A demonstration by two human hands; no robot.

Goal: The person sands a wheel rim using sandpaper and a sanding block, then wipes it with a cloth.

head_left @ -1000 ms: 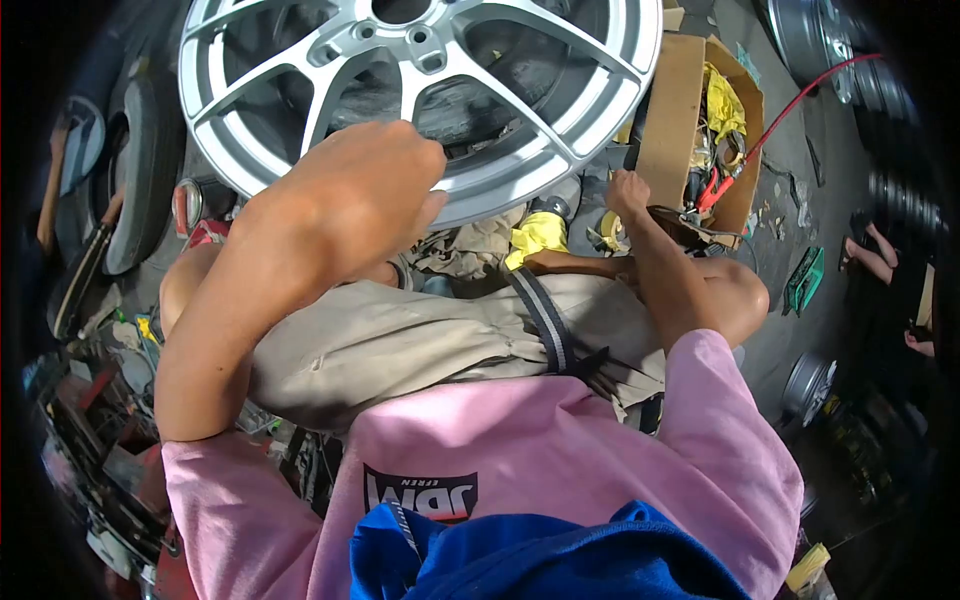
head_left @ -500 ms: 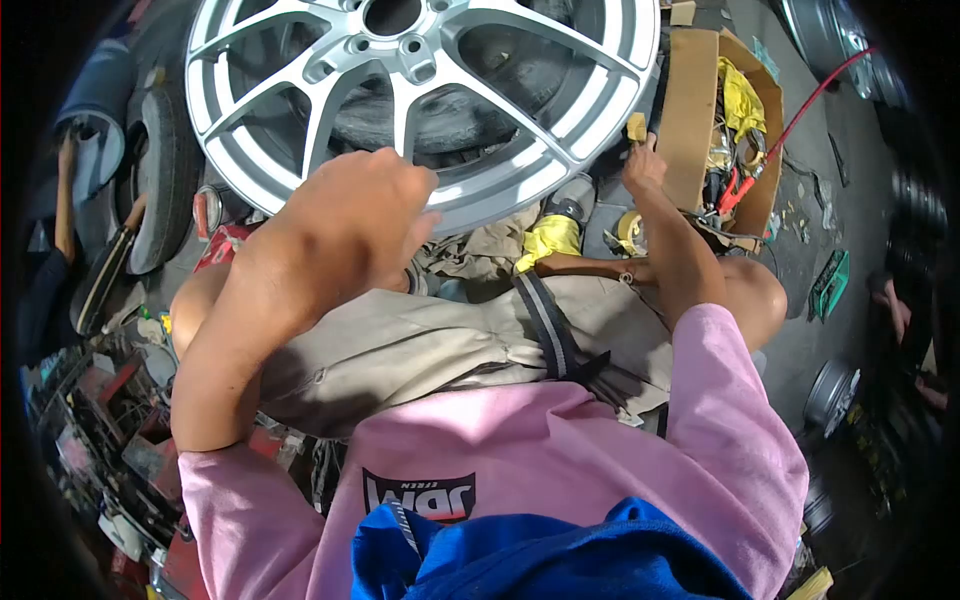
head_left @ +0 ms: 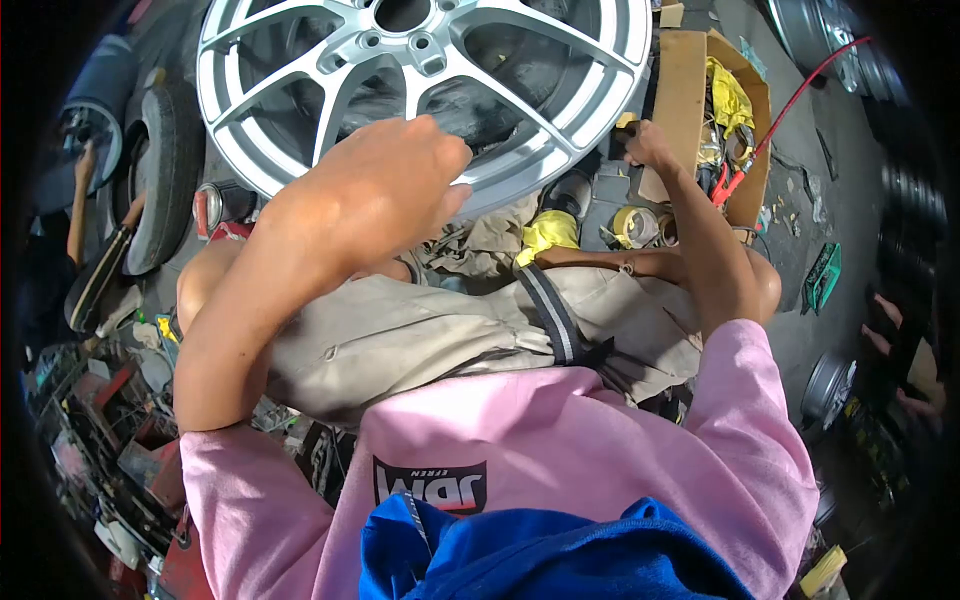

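A silver multi-spoke alloy wheel (head_left: 512, 195) lies face up in front of my crossed legs. My left hand (head_left: 385, 185) is closed above its near edge, knuckles up and thumb along the side; the curled fingers hide whatever is in them. Beyond the wheel's right side, my right hand (head_left: 648, 146) is closed beside a small yellow block (head_left: 627, 119) and a dark piece, next to the cardboard box (head_left: 680, 95). What my right fingers grip, I cannot tell. Under the wheel, a dark tire shows between the spokes.
Yellow cloth (head_left: 733, 100) and red-handled clamps (head_left: 727, 188) lie in the box. Tape rolls (head_left: 635, 225) sit near my right knee. A tire (head_left: 170, 180) stands at left, with another person's arm (head_left: 78, 205) beyond. More wheels (head_left: 828, 388) and a green tray (head_left: 822, 278) are at right.
My left hand has moved right and slightly away from me over the wheel's edge. My right hand has reached slightly farther forward, closer to the yellow block. The view has shifted slightly.
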